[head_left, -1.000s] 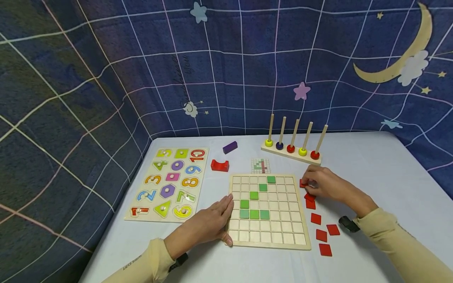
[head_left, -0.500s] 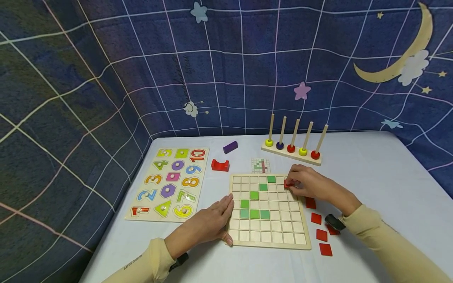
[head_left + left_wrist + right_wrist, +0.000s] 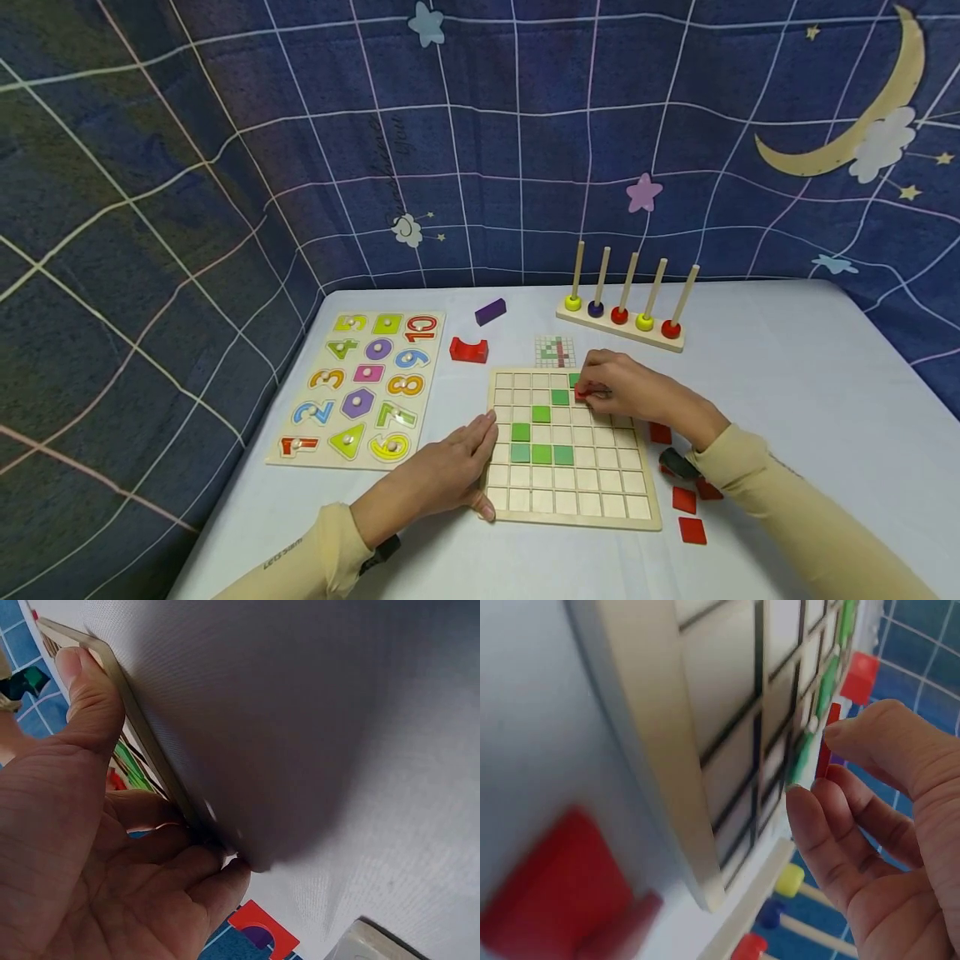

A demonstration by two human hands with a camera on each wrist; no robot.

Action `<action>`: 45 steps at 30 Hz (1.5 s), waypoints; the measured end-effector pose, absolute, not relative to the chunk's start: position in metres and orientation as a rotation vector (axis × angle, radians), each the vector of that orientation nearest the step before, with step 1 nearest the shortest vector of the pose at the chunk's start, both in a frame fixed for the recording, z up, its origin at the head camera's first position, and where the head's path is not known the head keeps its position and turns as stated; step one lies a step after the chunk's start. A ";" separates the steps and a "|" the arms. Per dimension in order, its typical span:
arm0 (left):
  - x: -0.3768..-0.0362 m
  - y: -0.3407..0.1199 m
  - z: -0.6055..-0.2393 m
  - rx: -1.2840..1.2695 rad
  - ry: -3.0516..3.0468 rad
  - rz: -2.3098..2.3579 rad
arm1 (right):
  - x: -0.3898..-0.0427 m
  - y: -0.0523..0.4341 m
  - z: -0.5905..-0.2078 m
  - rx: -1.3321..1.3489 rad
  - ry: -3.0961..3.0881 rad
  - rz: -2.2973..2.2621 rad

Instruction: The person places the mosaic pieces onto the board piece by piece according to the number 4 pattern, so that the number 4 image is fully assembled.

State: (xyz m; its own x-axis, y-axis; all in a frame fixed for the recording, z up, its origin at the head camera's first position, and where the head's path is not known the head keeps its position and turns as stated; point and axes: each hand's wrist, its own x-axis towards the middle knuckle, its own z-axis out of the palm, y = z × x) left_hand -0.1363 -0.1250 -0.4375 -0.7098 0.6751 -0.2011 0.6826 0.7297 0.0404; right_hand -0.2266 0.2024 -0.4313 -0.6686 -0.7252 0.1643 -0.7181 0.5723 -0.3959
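My right hand (image 3: 637, 390) pinches a small red square tile (image 3: 827, 746) between thumb and fingertips. It holds the tile over the upper part of a wooden grid board (image 3: 577, 522), beside the green tiles (image 3: 541, 414) in its cells; the right wrist view shows the tile edge-on. My left hand (image 3: 450, 468) rests along the board's left edge with fingers extended, and its thumb (image 3: 94, 697) touches the rim. More red tiles (image 3: 692, 530) lie on the table right of the board, some partly hidden by the right forearm. Behind the board lies a small pattern card (image 3: 553, 352).
On the left lies a number and shape puzzle (image 3: 367, 375). A red arch block (image 3: 468, 350) and a purple block (image 3: 491, 312) sit behind the board. A pegged wooden stand (image 3: 619, 324) with coloured rings stands at the back right, near a hanging dark cloth (image 3: 480, 142).
My right hand has picked up a red tile from the right of the board and carried it left over the upper grid. The left hand has stayed at the board's edge.
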 end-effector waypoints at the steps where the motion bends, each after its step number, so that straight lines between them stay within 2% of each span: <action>1: -0.136 -0.125 -0.437 1.085 2.731 -0.054 | -0.227 0.201 -0.432 -1.283 2.760 -0.689; 29: -0.139 -0.122 -0.435 1.055 2.716 -0.057 | -0.218 0.199 -0.432 -1.325 2.775 -0.634; 40: -0.136 -0.120 -0.435 1.047 2.714 -0.070 | -0.207 0.227 -0.417 -1.349 2.786 -0.564; 45: -0.135 -0.123 -0.434 1.057 2.724 -0.056 | -0.200 0.239 -0.413 -1.277 2.791 -0.546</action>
State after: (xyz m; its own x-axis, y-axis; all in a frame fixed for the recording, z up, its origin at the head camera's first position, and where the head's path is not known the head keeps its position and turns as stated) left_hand -0.1354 -0.1232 -0.4343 -0.7176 0.6621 -0.2159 0.6704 0.7407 0.0433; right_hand -0.1999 0.2388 -0.4132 -0.6640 -0.7377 0.1221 -0.7293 0.6029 -0.3234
